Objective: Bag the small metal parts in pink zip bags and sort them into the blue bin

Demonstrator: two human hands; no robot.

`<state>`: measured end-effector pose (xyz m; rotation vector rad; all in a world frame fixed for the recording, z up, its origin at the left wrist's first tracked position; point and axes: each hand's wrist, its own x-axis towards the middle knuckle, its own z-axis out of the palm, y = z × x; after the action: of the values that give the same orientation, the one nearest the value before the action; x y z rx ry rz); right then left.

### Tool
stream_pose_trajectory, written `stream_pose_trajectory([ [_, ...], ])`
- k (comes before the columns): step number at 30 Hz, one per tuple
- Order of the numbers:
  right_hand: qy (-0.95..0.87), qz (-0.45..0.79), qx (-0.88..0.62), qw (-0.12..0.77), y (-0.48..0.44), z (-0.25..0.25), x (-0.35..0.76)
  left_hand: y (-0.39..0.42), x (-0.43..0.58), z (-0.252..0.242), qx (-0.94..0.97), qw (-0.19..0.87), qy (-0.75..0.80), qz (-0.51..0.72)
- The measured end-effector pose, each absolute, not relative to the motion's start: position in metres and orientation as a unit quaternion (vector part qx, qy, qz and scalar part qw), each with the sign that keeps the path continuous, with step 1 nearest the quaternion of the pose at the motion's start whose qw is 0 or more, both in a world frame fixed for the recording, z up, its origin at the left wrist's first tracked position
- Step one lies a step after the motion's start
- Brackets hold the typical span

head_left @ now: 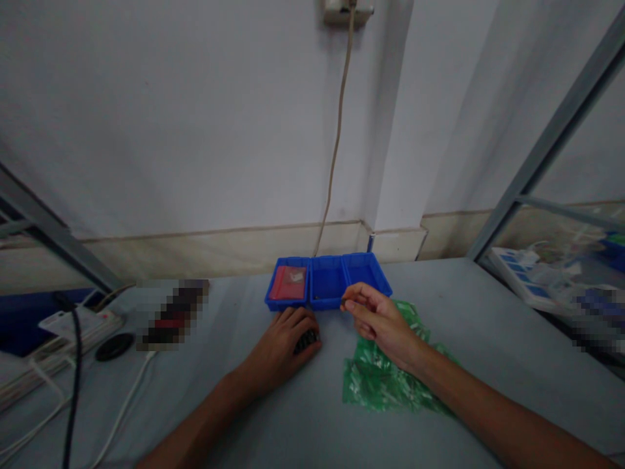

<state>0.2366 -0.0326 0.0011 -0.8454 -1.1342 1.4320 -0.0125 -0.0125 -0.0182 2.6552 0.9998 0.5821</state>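
Observation:
My left hand (pixel 293 339) rests on the table, its fingers curled round a small black object with a ridged or keyed surface (pixel 306 341); its kind is not plain. Just right of it, my right hand (pixel 374 316) is raised, thumb and fingertips pinched together on a tiny dark piece (pixel 344 303) too small to name. In front of both hands stand three joined blue bins (pixel 328 303). A red packet (pixel 280 286) with a small clear bag on it lies in the left bin. Beneath my right hand and forearm are crumpled green plastic bags (pixel 375 384).
On the left lie a blurred-out phone-like thing (pixel 173 316) with a white cable (pixel 127 404), a black disc (pixel 114 347) and a power strip (pixel 73 326). Another power strip (pixel 520 273) sits at the right behind a metal frame (pixel 508 208). A cord (pixel 336 137) hangs down the wall.

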Motion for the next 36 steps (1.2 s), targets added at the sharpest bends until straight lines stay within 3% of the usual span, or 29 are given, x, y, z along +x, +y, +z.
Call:
stream_pose_trajectory([
  [22,-0.382,0.672,-0.352,0.528,-0.0285,0.0027,0.2377,-0.0111,-0.0135,-0.0207,0.909,0.122,0.344,0.201],
  [36,-0.482,0.573,-0.368,0.552,-0.0290,0.0005,0.2373,-0.0103,-0.0122,-0.0203,0.909,0.123,0.344,0.198],
])
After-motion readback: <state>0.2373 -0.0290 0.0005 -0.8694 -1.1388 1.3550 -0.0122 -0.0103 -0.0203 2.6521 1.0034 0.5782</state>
